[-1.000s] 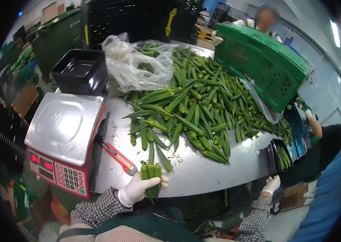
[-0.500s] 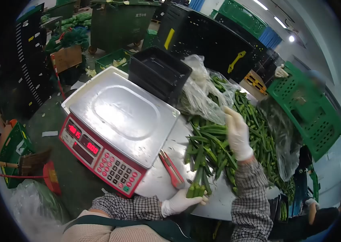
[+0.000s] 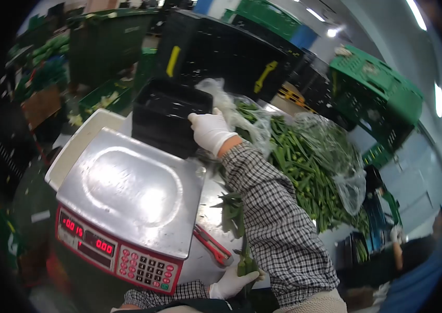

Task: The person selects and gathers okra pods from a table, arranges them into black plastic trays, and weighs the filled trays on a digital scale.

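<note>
Near the table's front edge my left hand (image 3: 234,283) is closed around a small bunch of okra (image 3: 245,265). My right hand (image 3: 211,131), in a white glove like the left, reaches forward to a stack of deep black plastic trays (image 3: 161,136). Its fingers grip the right rim, with the fingertips partly out of sight. A large heap of okra (image 3: 304,175) lies on the metal table to the right of my forearm, partly under clear plastic bags (image 3: 354,180). My right sleeve hides part of the heap.
A red digital scale (image 3: 127,182) with a bare metal plate stands at left. A red-handled tool (image 3: 213,245) lies beside it. Behind are large black bins (image 3: 215,57). A person in blue (image 3: 429,266) is at right, near a raised green crate (image 3: 377,78).
My right hand has moved from above the okra heap left and forward to the black trays. My left hand still holds its okra. The view has shifted, and the green crate at right has tilted.
</note>
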Demonstrator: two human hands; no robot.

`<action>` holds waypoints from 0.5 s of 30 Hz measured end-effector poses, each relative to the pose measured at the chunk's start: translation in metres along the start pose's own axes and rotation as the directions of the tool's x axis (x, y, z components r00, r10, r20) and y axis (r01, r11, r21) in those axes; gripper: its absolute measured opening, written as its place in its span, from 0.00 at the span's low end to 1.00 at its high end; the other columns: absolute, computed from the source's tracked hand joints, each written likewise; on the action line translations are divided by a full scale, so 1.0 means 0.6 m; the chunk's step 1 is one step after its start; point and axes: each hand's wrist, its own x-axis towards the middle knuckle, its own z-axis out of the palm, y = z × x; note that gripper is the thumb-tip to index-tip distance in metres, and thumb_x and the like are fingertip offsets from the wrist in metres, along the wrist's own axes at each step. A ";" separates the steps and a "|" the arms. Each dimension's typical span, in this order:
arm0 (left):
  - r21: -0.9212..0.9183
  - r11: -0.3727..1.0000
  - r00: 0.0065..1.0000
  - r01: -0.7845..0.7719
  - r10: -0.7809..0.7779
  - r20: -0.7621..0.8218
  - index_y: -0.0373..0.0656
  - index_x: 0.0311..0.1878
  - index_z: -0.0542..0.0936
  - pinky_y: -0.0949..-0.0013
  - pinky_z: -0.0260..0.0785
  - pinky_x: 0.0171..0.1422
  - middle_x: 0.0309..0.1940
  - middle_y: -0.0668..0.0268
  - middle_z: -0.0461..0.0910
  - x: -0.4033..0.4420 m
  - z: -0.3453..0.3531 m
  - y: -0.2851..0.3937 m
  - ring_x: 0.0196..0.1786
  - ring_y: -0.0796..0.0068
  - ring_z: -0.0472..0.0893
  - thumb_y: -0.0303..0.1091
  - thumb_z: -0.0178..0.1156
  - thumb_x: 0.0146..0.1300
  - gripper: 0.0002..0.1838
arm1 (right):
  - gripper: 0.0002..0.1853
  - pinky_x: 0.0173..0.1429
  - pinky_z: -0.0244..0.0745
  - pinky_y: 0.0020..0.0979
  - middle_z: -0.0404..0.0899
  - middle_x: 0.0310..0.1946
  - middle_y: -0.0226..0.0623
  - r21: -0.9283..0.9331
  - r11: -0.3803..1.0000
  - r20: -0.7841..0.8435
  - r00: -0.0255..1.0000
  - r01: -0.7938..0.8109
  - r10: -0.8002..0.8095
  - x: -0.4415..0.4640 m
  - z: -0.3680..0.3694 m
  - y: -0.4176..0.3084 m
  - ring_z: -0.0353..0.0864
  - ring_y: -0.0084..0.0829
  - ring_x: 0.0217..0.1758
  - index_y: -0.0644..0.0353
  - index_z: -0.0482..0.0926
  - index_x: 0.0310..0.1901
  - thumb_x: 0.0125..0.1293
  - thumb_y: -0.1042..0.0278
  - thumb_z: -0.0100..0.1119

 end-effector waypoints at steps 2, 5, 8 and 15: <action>0.121 0.992 0.998 -0.035 0.041 -0.045 0.34 0.47 0.74 0.73 0.71 0.50 0.41 0.61 0.80 -0.009 0.014 0.021 0.44 0.75 0.79 0.29 0.59 0.62 0.12 | 0.08 0.60 0.60 0.47 0.82 0.29 0.43 0.037 0.999 -0.012 1.000 -0.018 0.019 -0.005 -0.005 0.009 0.81 0.43 0.41 0.55 0.77 0.41 0.60 0.68 0.52; 0.130 0.989 0.994 -0.064 0.074 -0.078 0.35 0.46 0.74 0.73 0.72 0.48 0.39 0.62 0.80 0.001 -0.006 -0.019 0.42 0.74 0.79 0.28 0.60 0.61 0.12 | 0.09 0.58 0.62 0.43 0.82 0.32 0.42 0.034 0.999 -0.046 0.999 -0.017 0.018 0.002 -0.009 0.005 0.80 0.42 0.44 0.56 0.79 0.39 0.59 0.65 0.55; 0.061 0.998 0.993 0.027 -0.019 -0.116 0.35 0.45 0.73 0.72 0.72 0.46 0.36 0.63 0.79 0.007 -0.024 -0.045 0.39 0.74 0.79 0.27 0.60 0.61 0.11 | 0.10 0.61 0.60 0.43 0.82 0.33 0.42 -0.017 0.999 -0.058 0.998 -0.038 0.036 -0.006 -0.044 -0.001 0.81 0.40 0.44 0.56 0.79 0.38 0.60 0.60 0.56; 0.142 0.980 0.978 0.139 -0.114 -0.175 0.34 0.43 0.73 0.72 0.72 0.44 0.35 0.64 0.80 -0.013 0.026 0.026 0.38 0.74 0.79 0.25 0.60 0.60 0.10 | 0.03 0.59 0.62 0.41 0.79 0.23 0.33 -0.057 0.942 -0.421 0.848 0.330 -0.323 -0.096 -0.137 -0.101 0.81 0.34 0.32 0.51 0.77 0.26 0.54 0.65 0.57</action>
